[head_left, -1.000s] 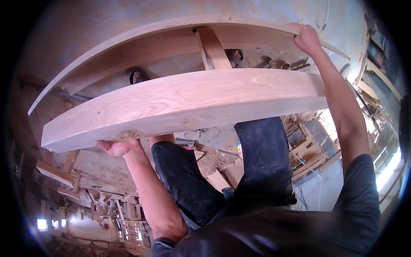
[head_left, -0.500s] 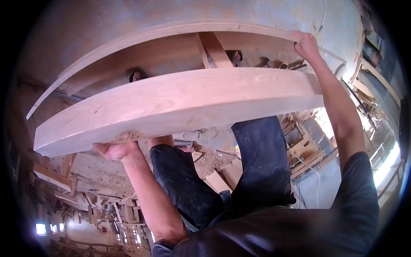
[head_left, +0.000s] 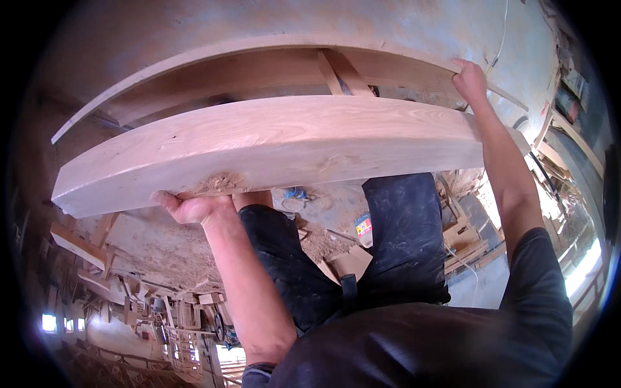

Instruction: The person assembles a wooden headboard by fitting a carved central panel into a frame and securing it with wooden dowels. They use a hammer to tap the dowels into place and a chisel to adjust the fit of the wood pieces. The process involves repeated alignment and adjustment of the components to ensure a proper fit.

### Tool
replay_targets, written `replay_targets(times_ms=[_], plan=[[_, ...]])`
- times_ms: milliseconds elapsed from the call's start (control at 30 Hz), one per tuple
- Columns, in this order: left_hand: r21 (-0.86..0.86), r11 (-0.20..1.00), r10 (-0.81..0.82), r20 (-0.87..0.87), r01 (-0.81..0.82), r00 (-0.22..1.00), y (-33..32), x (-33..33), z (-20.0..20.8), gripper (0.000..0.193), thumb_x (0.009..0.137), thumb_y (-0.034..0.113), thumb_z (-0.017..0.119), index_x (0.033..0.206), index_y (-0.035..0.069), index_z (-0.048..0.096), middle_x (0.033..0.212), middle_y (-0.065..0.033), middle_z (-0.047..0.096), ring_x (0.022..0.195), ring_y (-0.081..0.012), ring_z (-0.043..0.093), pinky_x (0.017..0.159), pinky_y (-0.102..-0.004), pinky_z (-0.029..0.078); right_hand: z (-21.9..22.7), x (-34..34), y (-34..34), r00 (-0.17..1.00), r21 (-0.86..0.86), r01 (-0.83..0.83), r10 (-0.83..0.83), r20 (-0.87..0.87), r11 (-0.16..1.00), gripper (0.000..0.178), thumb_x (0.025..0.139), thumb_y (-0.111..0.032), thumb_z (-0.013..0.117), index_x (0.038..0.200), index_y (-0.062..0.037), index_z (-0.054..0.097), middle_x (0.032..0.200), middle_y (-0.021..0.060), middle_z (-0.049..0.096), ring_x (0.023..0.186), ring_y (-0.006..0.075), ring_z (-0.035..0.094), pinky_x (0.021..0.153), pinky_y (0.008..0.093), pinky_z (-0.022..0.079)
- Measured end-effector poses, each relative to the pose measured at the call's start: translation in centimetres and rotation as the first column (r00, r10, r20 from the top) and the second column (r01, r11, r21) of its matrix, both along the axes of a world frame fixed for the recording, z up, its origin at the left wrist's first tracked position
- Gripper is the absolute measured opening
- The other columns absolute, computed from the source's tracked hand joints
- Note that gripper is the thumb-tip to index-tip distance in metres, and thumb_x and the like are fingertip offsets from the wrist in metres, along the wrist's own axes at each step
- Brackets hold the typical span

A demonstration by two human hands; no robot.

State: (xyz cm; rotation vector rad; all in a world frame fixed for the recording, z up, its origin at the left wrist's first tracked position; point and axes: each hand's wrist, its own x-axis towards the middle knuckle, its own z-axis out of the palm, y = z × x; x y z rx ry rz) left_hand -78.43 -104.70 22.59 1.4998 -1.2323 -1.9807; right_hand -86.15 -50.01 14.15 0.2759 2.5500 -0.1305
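A long, thick beam of pale wood (head_left: 278,123) spans the head view in front of me, its ends bent by the lens. My left hand (head_left: 194,208) supports its near lower edge left of the middle, thumb along the edge and the other fingers partly hidden by the wood. Sawdust (head_left: 220,182) clings to the near face just above that hand. Beyond the beam, a long thin board (head_left: 259,44) stands on edge, with a wooden crosspiece (head_left: 349,74) in the gap. Toward its right end my right hand (head_left: 469,81) is closed over the board's upper edge.
A wall (head_left: 388,26) rises behind the thin board. Below the beam, offcuts (head_left: 349,264), sawdust and a small white container with a colourful label (head_left: 363,227) lie on the floor. Stacked wood pieces (head_left: 469,242) stand at the right, and a wooden trestle (head_left: 84,249) at the left.
The beam's near edge sits slightly higher in view, with my left hand on it. My right hand and the thin board appear slightly lower and further right. Toes seen in the gap are now mostly hidden.
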Motion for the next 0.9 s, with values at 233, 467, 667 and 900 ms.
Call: replay_targets(times_ms=[233, 467, 667, 900], plan=[[0.079, 0.997, -0.018, 0.021, 0.016, 1.000, -0.9, -0.3, 0.7, 0.070, 0.088, 0.056, 0.046, 0.146, 0.016, 0.039, 0.148, -0.0098, 0.040, 0.134, -0.0358, 0.038, 0.112, -0.0542, 0.029, 0.3, 0.4, 0.9, 0.998, 0.002, -0.055, 0.055, -0.005, 0.998, 0.035, 0.073, -0.006, 0.058, 0.101, -0.0180, 0.074, 0.098, 0.0178, 0.069, 0.093, 0.0337, 0.066, 0.090, 0.0431, 0.051], [0.058, 0.996, -0.079, 0.140, 0.072, 0.987, 1.5, -1.6, 3.0, 0.067, 0.092, 0.057, 0.036, 0.148, 0.020, 0.033, 0.151, -0.0093, 0.036, 0.136, -0.0368, 0.036, 0.111, -0.0575, 0.028, -1.6, -2.1, 1.4, 0.993, 0.059, -0.105, 0.109, -0.052, 0.993, 0.031, 0.074, -0.007, 0.059, 0.098, -0.0165, 0.076, 0.090, 0.0144, 0.072, 0.090, 0.0285, 0.067, 0.087, 0.0407, 0.048], [-0.228, 0.960, -0.045, 0.447, 0.162, 0.893, 6.7, -4.9, 4.8, 0.062, 0.100, 0.049, 0.028, 0.147, 0.008, 0.032, 0.150, -0.0150, 0.034, 0.135, -0.0383, 0.036, 0.108, -0.0543, 0.034, -0.5, -1.2, 0.4, 0.992, 0.072, -0.121, 0.124, -0.037, 0.990, 0.029, 0.075, -0.007, 0.058, 0.095, -0.0172, 0.076, 0.085, 0.0131, 0.072, 0.088, 0.0266, 0.067, 0.087, 0.0391, 0.045], [-0.224, 0.176, 0.340, 0.928, 0.959, 0.154, 0.9, -3.8, 1.7, 0.057, 0.101, 0.037, 0.037, 0.145, 0.000, 0.033, 0.151, -0.0205, 0.028, 0.137, -0.0407, 0.027, 0.111, -0.0530, 0.028, -1.0, -0.8, 1.1, 0.988, 0.020, -0.104, 0.106, -0.113, 0.994, 0.027, 0.076, -0.006, 0.057, 0.092, -0.0161, 0.076, 0.084, 0.0128, 0.072, 0.086, 0.0262, 0.068, 0.087, 0.0392, 0.044]])
